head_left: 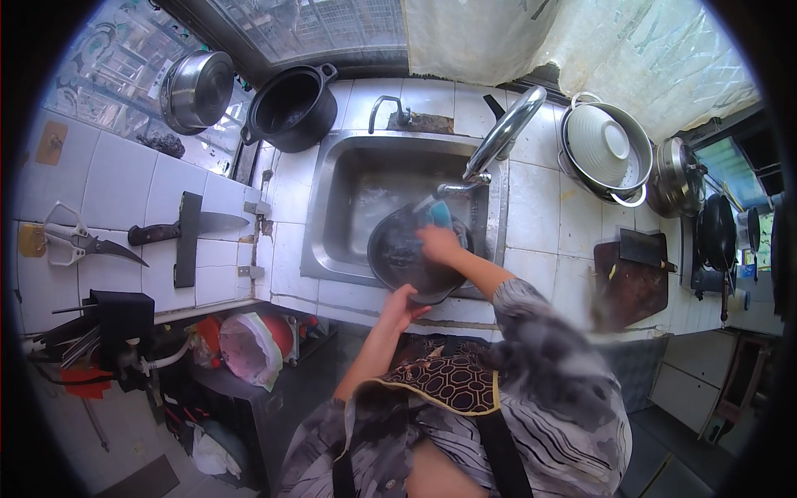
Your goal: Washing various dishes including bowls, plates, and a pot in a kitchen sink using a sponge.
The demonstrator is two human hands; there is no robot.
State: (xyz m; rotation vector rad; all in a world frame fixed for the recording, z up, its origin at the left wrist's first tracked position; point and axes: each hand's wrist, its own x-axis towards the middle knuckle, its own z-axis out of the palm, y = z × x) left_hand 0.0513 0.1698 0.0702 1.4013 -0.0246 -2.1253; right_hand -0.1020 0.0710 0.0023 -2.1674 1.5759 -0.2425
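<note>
A dark round pan point(395, 252) rests at the near side of the stainless steel sink point(339, 205), partly over its front edge. My left hand point(403, 309) holds the pan's near rim, thumb on top and fingers below. Over the inside of the pan, my right hand point(441, 244) grips a light blue scrubber point(439, 215), probably a sponge; the fingers hide part of it. The chrome faucet point(507, 134) reaches over the sink, its spout end point(454, 189) just above the pan. A pale streak below the spout looks like running water.
A black pot point(291, 109) stands back left. Right of the faucet are a white colander with an upturned bowl point(598, 143) and a lidded steel pot point(675, 177). A cleaver point(641, 247) lies on a cutting board point(629, 286). A knife point(218, 222) and scissors point(93, 246) hang left.
</note>
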